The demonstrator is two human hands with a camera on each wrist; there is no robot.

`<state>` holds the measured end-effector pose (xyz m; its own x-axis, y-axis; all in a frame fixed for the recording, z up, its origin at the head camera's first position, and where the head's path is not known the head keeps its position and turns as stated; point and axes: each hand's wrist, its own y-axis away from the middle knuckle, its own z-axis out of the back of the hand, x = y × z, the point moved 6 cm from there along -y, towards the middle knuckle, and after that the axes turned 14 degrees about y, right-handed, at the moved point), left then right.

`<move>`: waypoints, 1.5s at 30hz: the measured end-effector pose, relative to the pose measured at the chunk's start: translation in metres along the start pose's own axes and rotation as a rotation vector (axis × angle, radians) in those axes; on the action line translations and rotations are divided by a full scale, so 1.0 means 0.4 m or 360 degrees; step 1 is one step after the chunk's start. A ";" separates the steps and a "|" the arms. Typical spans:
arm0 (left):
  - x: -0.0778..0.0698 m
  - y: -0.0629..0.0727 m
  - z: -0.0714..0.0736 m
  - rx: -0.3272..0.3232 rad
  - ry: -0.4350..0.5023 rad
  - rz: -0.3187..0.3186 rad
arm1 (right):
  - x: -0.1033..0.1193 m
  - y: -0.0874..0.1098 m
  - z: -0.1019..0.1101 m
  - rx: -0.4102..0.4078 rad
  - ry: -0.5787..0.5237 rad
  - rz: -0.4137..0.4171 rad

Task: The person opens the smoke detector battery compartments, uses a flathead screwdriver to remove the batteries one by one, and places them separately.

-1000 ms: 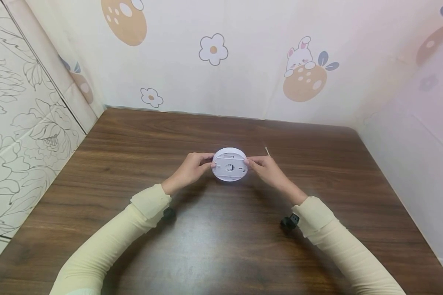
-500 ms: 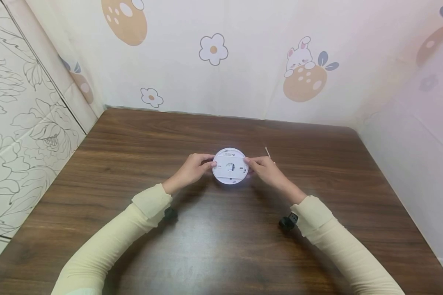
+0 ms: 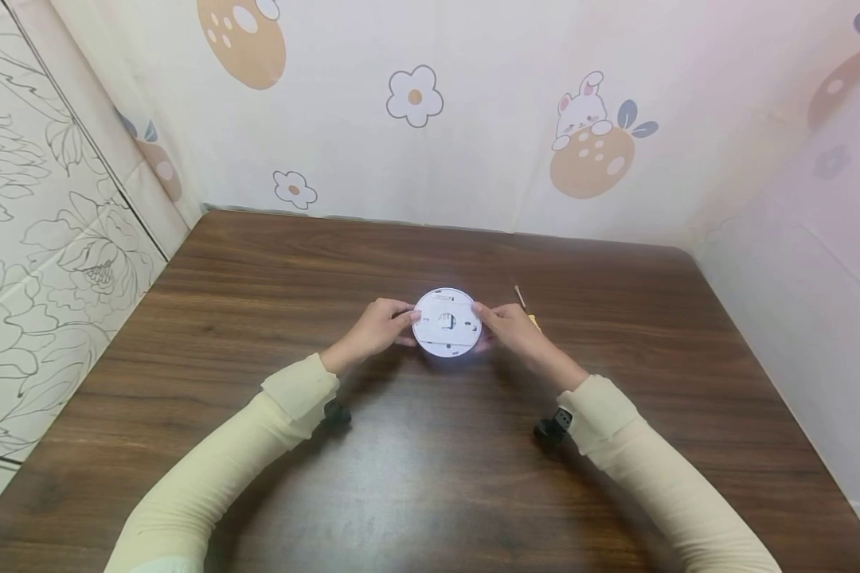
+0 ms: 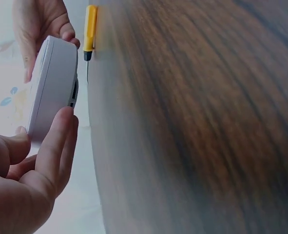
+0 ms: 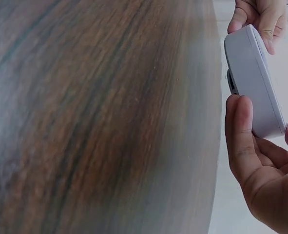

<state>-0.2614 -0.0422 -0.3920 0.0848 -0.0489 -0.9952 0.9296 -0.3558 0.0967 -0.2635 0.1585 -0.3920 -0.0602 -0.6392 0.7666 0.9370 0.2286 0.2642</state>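
Held up over the middle of the table is a round white smoke detector (image 3: pixel 447 338), its flat back with slots and a central hole turned up toward the head view. My left hand (image 3: pixel 378 328) pinches its left rim, thumb on the back and fingers underneath. On the opposite rim, my right hand (image 3: pixel 514 326) grips it the same way. Dark openings show on the underside of the detector (image 4: pixel 56 83) in the left wrist view. Just beyond my right hand lies a screwdriver (image 4: pixel 90 29) with a yellow handle, partly hidden by that hand in the head view.
The brown wooden table (image 3: pixel 430 477) stretches out on all sides of my hands. A patterned curtain (image 3: pixel 473 159) hangs along its back edge, and a white panel with flower line drawings (image 3: pixel 57 239) stands at the left.
The detector has tipped so its back faces up more fully and less of its side rim shows. Both hands shifted slightly, and the screwdriver's yellow handle has come into sight beside my right hand.
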 end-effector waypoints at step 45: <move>0.036 -0.028 0.006 -0.0025 0.0007 0.0119 | -0.018 -0.036 -0.022 -0.0080 0.0202 0.0008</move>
<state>-0.2716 -0.0410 -0.4072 0.1558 -0.0709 -0.9852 0.9261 -0.3365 0.1706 -0.2735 0.1536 -0.4065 -0.0145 -0.7265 0.6870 0.9535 0.1968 0.2283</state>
